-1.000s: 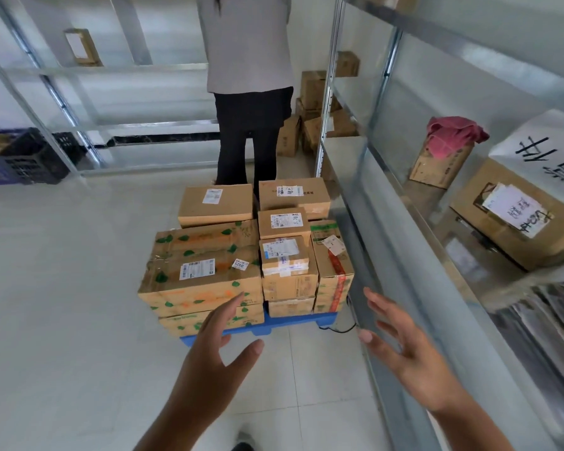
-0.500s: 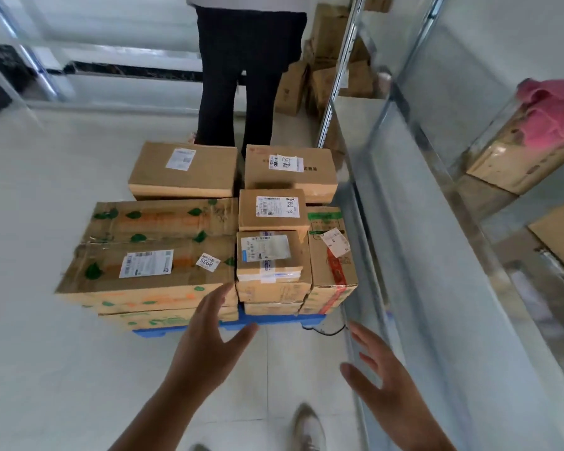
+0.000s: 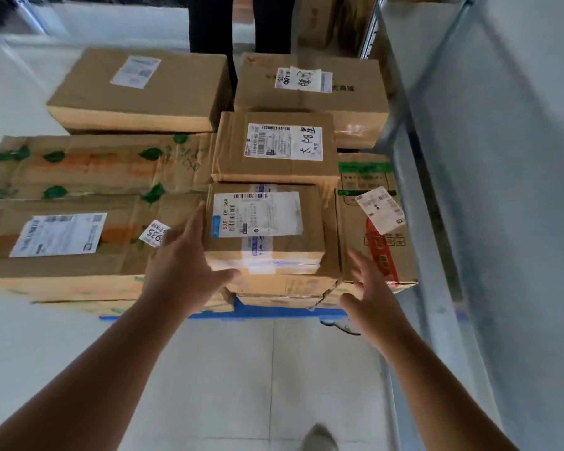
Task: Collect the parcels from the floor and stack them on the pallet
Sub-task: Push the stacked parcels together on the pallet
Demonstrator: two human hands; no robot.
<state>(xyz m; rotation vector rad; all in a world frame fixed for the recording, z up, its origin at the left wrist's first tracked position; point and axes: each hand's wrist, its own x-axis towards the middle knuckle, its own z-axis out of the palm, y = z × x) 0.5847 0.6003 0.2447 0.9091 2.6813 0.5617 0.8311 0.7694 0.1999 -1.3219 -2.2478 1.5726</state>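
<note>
Several cardboard parcels are stacked on a blue pallet [image 3: 274,312] whose front edge shows under them. The nearest top parcel is a small labelled box [image 3: 267,229] in the middle of the stack. My left hand [image 3: 183,265] lies against its left side, fingers straight and the thumb along its front lower edge. My right hand [image 3: 368,294] hovers with spread fingers just off its right front corner, in front of a box with red and green print [image 3: 372,222]. Two long boxes with green and orange marks [image 3: 79,203] fill the left of the pallet.
A metal shelving rack [image 3: 469,157] runs close along the right of the pallet. A person's dark-trousered legs [image 3: 241,24] stand just behind the stack, with more boxes [image 3: 332,21] on the floor beyond. Pale tiled floor [image 3: 225,385] lies in front; my shoe [image 3: 318,439] shows at the bottom.
I have come closer to the pallet and lean over it. Both hands reached forward; the left now touches the small labelled box, the right has come up near its right corner.
</note>
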